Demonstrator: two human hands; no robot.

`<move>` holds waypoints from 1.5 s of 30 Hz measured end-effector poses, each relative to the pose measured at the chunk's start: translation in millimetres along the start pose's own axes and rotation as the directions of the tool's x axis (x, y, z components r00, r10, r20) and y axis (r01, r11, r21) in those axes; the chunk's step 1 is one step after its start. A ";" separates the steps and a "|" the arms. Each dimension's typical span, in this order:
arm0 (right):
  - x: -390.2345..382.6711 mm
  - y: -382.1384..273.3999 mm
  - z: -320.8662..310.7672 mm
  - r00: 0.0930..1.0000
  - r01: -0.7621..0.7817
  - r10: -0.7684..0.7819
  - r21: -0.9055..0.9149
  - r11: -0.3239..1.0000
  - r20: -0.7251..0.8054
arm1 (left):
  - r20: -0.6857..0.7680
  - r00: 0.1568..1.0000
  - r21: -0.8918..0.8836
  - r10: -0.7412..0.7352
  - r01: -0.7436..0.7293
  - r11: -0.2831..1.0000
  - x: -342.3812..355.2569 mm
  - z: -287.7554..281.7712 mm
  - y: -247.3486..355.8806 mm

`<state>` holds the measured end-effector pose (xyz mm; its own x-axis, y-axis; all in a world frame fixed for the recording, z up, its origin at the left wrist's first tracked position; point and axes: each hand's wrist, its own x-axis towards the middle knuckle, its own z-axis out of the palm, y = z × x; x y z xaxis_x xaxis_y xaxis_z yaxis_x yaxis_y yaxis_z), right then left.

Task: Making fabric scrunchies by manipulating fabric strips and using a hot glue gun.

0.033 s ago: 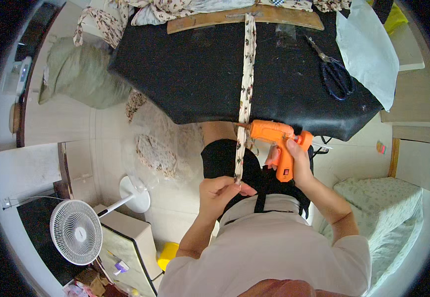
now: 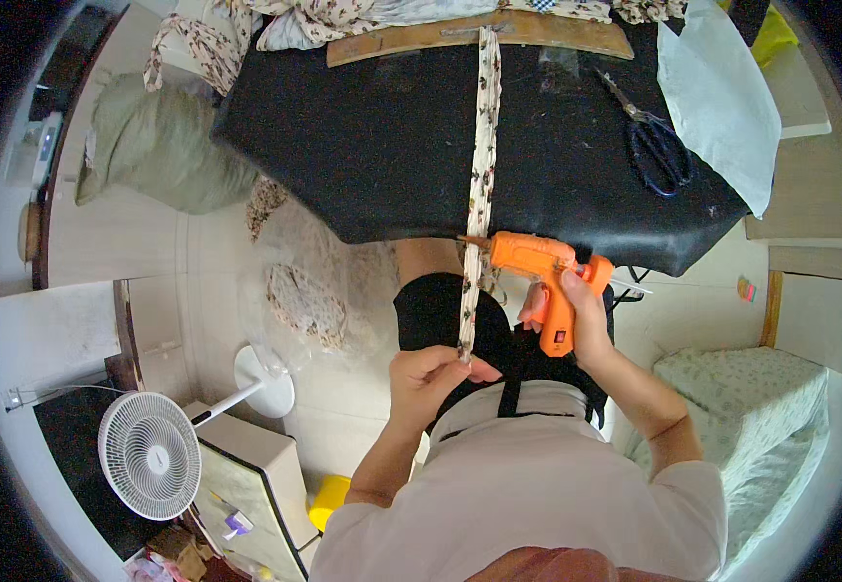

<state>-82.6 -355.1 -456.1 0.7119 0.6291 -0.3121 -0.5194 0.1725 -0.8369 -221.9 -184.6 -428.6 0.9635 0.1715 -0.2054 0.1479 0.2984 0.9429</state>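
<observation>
A long narrow strip of floral fabric [image 2: 482, 155] runs down the middle of a black work table [image 2: 382, 145] and hangs past its near edge. My left hand [image 2: 430, 373] pinches the strip's lower end over my lap. My right hand [image 2: 581, 310] grips an orange glue gun [image 2: 537, 267] by its handle, the nozzle pointing left and touching the strip just below the table edge.
Black scissors [image 2: 658, 145] and a pale sheet [image 2: 721, 97] lie on the table's right side. A curved wooden board [image 2: 411, 39] and floral cloth sit at the far edge. A white standing fan [image 2: 149, 456], a green sack [image 2: 164, 145] and a bed [image 2: 760, 407] surround me.
</observation>
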 end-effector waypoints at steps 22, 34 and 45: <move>-30.6 3.4 -7.3 0.992 -0.077 0.097 -0.208 0.975 0.085 | -0.159 0.987 -0.123 0.031 -0.051 0.991 14.4 -0.4 -43.1; -50.5 16.1 -12.3 0.973 -0.192 0.208 -0.152 0.969 0.096 | -0.131 0.990 -0.245 0.044 -0.076 0.967 14.6 8.3 -56.9; -52.6 28.4 -22.5 0.967 -0.173 0.179 -0.047 0.984 0.183 | -0.376 0.918 -0.015 0.127 -0.143 0.990 14.9 15.5 -64.4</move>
<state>-124.2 -400.3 -473.6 0.5089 0.7776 -0.3692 -0.6117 0.0249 -0.7907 -213.6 -215.9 -488.3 0.8192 0.5486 -0.1672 0.0047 0.2851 0.9585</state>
